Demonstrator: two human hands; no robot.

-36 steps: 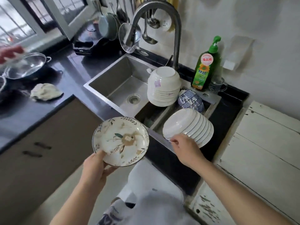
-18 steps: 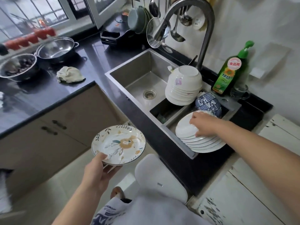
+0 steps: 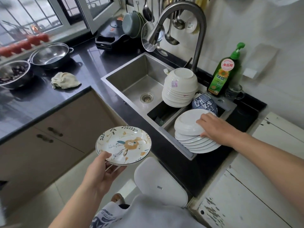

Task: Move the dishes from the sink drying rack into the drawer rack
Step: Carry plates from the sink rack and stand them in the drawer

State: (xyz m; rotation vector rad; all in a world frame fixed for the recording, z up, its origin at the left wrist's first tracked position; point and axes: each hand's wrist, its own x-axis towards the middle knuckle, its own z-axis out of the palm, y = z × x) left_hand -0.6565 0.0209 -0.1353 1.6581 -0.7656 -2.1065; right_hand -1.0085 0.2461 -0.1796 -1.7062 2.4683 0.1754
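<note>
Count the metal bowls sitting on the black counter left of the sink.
2. One bowl holding dark food sits at the far left edge; the other, a handled bowl, sits just behind it. More could lie outside the picture.

A green soap bottle stands behind the sink; a crumpled cloth lies on the counter.

In the sink, bowls stand behind stacked plates, soap behind both on the rim, a cloth left on the counter.
</note>
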